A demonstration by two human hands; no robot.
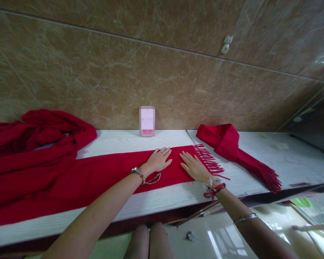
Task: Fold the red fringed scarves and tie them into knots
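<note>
A long red scarf [102, 172] lies flat across a white table [162, 201], its fringed end [209, 160] pointing right. My left hand [159, 160] rests palm down on the scarf with fingers stretched out. My right hand [193, 166] lies flat beside it, fingers spread, close to the fringe. Both hands are open and hold nothing. Bracelets sit on both wrists.
A heap of red scarves [35, 140] lies at the table's left. Another folded red scarf [232, 147] with fringe lies at the right. A small pink-and-white card [147, 121] stands against the brown marble wall [124, 72]. My knees show below the table edge.
</note>
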